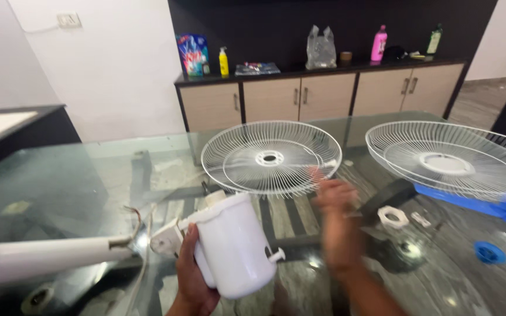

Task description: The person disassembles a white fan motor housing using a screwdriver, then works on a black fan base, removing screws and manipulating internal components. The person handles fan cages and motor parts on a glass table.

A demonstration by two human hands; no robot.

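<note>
Smooth white plastic motor housing (pixel 232 248), cylindrical, is gripped from below by left hand (pixel 191 281) | right hand (pixel 338 219) is blurred beside it, grip unclear | round wire fan guard (pixel 270 157) is seen behind on glass table (pixel 60 181)

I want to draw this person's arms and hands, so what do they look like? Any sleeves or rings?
Both arms are bare as far as the picture shows, with no sleeves in view. The left hand shows no glove, ring or watch. The right hand is blurred, so small things like rings cannot be told, but it has no glove.
</note>
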